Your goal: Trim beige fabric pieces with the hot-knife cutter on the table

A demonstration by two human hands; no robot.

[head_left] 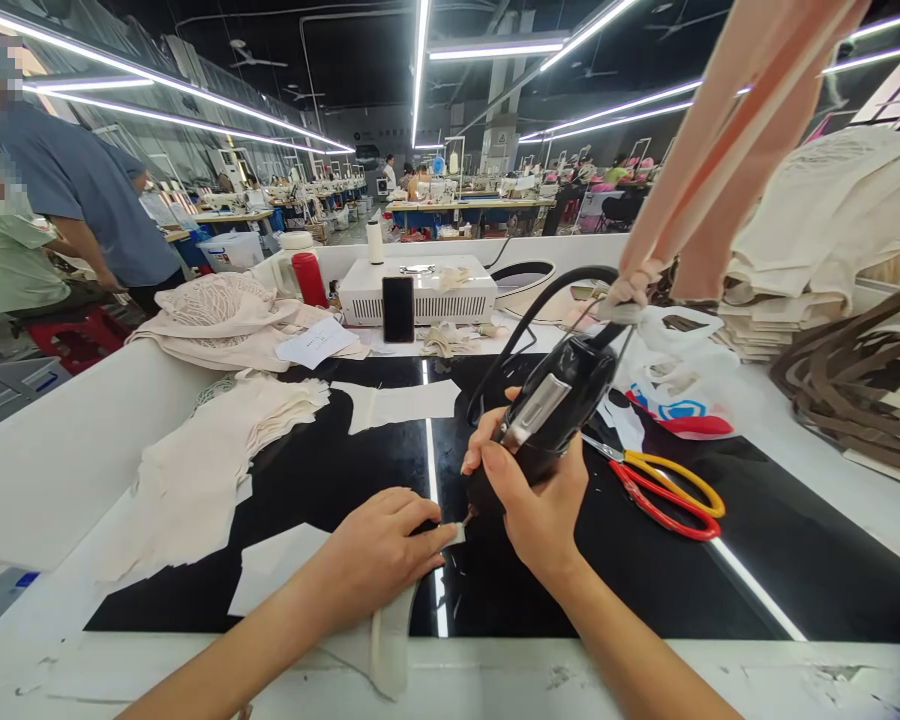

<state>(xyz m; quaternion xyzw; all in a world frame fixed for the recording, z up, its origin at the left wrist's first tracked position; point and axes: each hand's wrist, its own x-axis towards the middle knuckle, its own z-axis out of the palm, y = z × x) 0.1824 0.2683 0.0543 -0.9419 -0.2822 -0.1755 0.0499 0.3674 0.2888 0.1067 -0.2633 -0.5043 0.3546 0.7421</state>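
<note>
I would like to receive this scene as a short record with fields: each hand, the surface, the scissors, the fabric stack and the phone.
Left hand: fingers on a pale fabric piece; their undersides are hidden
Right hand: wrapped around a black handheld tool, its lower end near the left fingertips; contact with the fabric unclear
Surface: black panel
Scissors: red and yellow handles, lying right of the tool
Fabric stack: pale, at left
Phone: upright before a white box
</note>
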